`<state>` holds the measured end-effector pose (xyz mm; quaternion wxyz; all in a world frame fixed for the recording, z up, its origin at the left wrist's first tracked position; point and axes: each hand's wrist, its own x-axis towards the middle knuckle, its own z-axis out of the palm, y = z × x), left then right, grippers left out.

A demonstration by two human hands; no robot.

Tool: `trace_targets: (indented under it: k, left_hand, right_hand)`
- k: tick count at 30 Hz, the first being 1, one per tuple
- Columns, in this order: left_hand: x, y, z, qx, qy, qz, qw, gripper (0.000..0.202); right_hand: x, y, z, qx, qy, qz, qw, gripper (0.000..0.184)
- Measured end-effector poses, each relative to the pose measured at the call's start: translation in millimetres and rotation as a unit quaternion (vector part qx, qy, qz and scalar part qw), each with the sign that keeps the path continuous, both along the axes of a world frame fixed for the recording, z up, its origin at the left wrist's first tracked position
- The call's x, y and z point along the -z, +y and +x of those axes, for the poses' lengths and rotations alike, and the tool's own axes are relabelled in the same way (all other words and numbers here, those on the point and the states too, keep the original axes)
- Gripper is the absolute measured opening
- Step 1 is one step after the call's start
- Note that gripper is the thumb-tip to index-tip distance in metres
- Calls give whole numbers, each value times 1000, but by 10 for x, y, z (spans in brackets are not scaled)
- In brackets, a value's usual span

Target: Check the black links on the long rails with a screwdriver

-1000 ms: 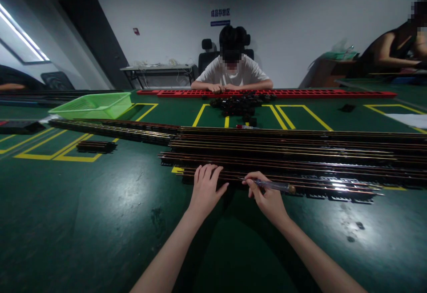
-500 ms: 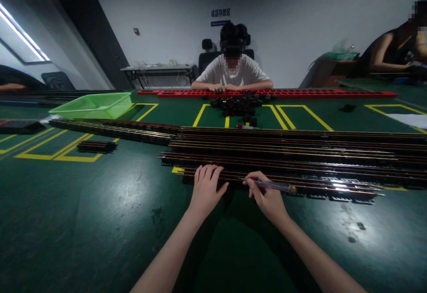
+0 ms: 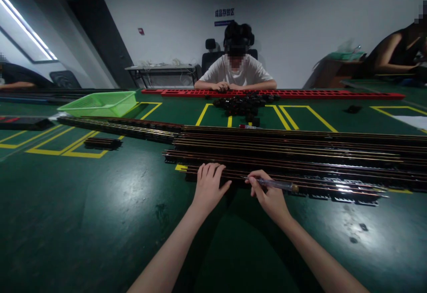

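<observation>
My left hand (image 3: 211,185) lies with its fingers flat over the near edge of the closest long black strip (image 3: 233,174), thumb stretched out to the side. That strip carries thin copper-coloured rods along its length. Closed in my right hand (image 3: 269,195) is a small screwdriver (image 3: 279,184) with a clear handle and a brownish end. Its thin tip points left, at the strip between my hands; whether it touches the strip I cannot tell. More black strips with brass and copper rods (image 3: 287,144) lie side by side just beyond.
A green basket (image 3: 100,104) stands at the left, near a short black piece with rods (image 3: 102,143). Behind the strips are a heap of small black parts (image 3: 238,104) and a long red slotted rail (image 3: 320,94). A person (image 3: 236,73) sits opposite, arms on the table.
The view has shifted slightly, so the scene sits a little further right. Both hands keep nearly the same pose on the strip, the screwdriver still in the right.
</observation>
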<state>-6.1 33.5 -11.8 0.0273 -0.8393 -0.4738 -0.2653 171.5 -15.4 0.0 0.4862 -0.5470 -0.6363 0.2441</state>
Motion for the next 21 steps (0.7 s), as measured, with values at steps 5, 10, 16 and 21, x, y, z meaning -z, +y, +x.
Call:
trace_targets:
  k: [5, 10, 16, 21]
  left_hand:
    - [-10, -1, 4, -4, 11, 7, 1000, 33]
    - [1, -2, 7, -9, 23, 18, 1000, 34]
    - [-14, -5, 17, -12, 30, 27, 999, 33]
    - [-1, -3, 23, -16, 34, 32, 999, 32]
  right_hand:
    - [20, 11, 7, -2, -6, 7, 1000, 25]
    - [23, -2, -28, 12, 32, 9, 999, 25]
    - [27, 19, -20, 4, 42, 14, 999, 26]
    - [26, 37, -17, -1, 44, 23, 999, 26]
